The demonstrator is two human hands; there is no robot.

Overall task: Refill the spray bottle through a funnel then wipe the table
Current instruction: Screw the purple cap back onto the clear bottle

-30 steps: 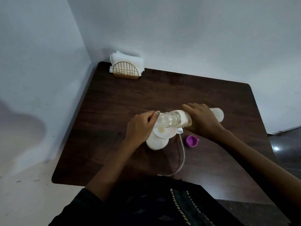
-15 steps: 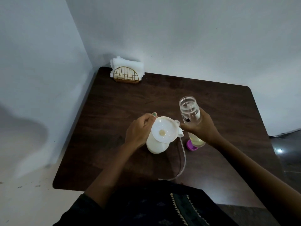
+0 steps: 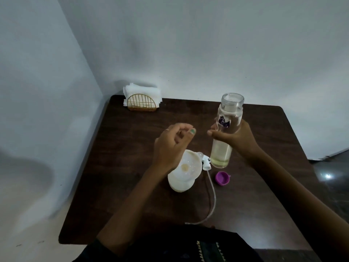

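A white spray bottle point(image 3: 180, 183) stands on the dark wooden table point(image 3: 117, 167) with a white funnel point(image 3: 190, 167) seated in its neck. The sprayer head point(image 3: 262, 163) lies beside it, its clear tube point(image 3: 211, 203) trailing toward me. My right hand point(image 3: 236, 137) holds a clear open-mouthed bottle point(image 3: 227, 129) upright above the table, a little pale liquid at its bottom. My left hand point(image 3: 171, 146) hovers above the funnel, lifted off it, fingers loosely curled with nothing in them.
A purple cap point(image 3: 222, 178) lies open side up to the right of the spray bottle. A gold wire holder with white napkins point(image 3: 142, 100) stands at the table's far left corner against the wall. Walls close the table's left and far sides.
My right hand has tipped the clear bottle back from pouring into the funnel to upright and raised it. My left hand has let go of the funnel and lifted.
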